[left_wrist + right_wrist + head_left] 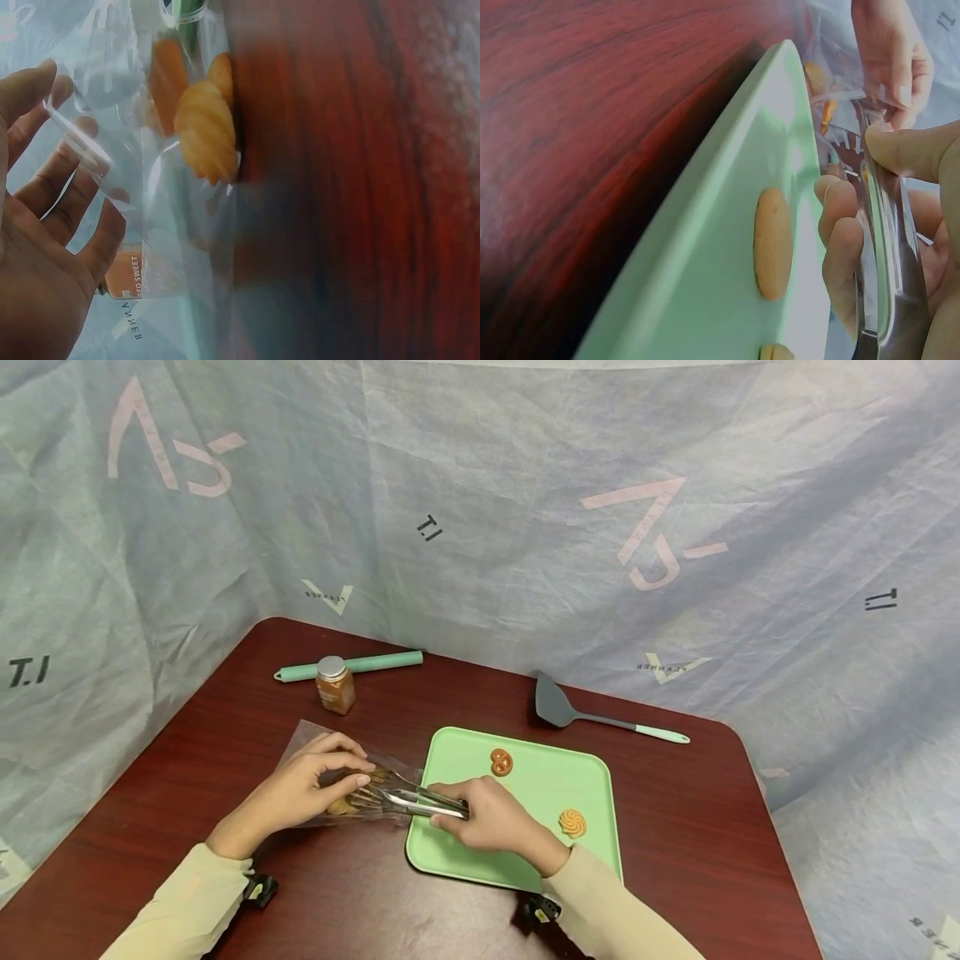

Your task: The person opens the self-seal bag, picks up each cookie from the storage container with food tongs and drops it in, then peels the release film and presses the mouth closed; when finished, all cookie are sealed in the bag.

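My left hand (303, 785) pinches the edge of a clear plastic bag (302, 737) lying left of the light green tray (588, 768). Inside the bag, a ridged golden cookie (206, 131) and an orange-brown piece (166, 82) show in the left wrist view. Over the tray's left side, my right hand (491, 814) grips metal tongs (408, 802), thumb on one arm and fingers round the other. Their slotted heads reach into the bag by my left fingers. A pretzel-shaped cookie (501, 762) and a swirl cookie (572, 822) lie on the tray.
Behind the bag stands a square jar (335, 689) with a silver lid and orange-brown contents. A long mint-green stick (386, 662) lies behind it. A grey spatula (555, 703) with a mint handle end rests beyond the tray. Grey cloth (480, 527) hangs around the table.
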### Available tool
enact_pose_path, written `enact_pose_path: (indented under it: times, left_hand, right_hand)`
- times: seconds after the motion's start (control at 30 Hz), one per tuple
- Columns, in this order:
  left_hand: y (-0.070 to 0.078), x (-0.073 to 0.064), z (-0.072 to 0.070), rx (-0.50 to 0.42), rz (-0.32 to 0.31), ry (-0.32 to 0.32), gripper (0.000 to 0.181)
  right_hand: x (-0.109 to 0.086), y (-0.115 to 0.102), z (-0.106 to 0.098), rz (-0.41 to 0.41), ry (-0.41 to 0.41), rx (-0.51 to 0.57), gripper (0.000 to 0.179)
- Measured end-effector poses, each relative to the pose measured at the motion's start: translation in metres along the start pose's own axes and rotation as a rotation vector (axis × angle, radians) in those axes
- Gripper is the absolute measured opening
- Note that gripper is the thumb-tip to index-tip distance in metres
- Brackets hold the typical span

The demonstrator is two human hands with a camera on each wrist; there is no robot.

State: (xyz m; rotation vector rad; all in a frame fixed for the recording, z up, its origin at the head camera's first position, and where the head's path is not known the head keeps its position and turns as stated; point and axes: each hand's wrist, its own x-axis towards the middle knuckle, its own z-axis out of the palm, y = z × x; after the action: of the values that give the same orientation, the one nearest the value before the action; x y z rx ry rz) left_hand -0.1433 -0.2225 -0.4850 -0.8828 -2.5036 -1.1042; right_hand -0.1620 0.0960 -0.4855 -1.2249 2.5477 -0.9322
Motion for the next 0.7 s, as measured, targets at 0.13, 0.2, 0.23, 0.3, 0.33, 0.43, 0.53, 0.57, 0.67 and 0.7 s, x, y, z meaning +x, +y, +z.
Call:
enact_pose_path:
  times: [0.13,0.2,0.23,0.3,0.33,0.43,0.53,0.57,0.67,0.7]
  left_hand:
    - [-0.0003,-0.0003,0.0003,0.000,0.000,0.000,0.019]
    - [-0.0006,-0.0005,0.0005,-0.002,0.000,0.001,0.020]
    - [-0.0008,-0.0005,0.0005,-0.002,0.001,0.001,0.020]
    - [-0.0012,-0.0006,0.0005,-0.003,0.001,0.001,0.020]
    - [-0.0014,-0.0006,0.0005,-0.003,0.001,0.002,0.020]
    - [-0.0022,-0.0008,0.0005,-0.002,0.000,0.004,0.019]
    - [-0.0024,-0.0010,0.0002,-0.004,-0.003,0.006,0.019]
    - [-0.0024,-0.0011,0.0001,-0.005,-0.004,0.007,0.019]
    - [-0.0028,-0.0013,-0.0002,-0.010,0.005,0.008,0.019]
    - [-0.0031,-0.0014,-0.0002,-0.011,0.009,0.009,0.020]
  right_hand:
    - [0.0032,-0.0011,0.0025,0.020,-0.002,0.027,0.038]
    - [0.0045,-0.0029,0.0031,0.025,-0.001,0.032,0.038]
    - [0.0053,-0.0037,0.0033,0.028,-0.002,0.036,0.039]
    - [0.0067,-0.0052,0.0039,0.036,-0.005,0.040,0.039]
    - [0.0074,-0.0058,0.0043,0.044,-0.007,0.041,0.040]
    - [0.0086,-0.0067,0.0056,0.065,-0.007,0.039,0.042]
    - [0.0080,-0.0074,0.0062,0.074,-0.003,0.024,0.044]
    - [0.0073,-0.0077,0.0060,0.073,-0.002,0.020,0.045]
    - [0.0031,-0.0083,0.0042,0.072,0.000,0.006,0.046]
    - [0.0011,-0.0081,0.0033,0.071,0.003,0.005,0.046]
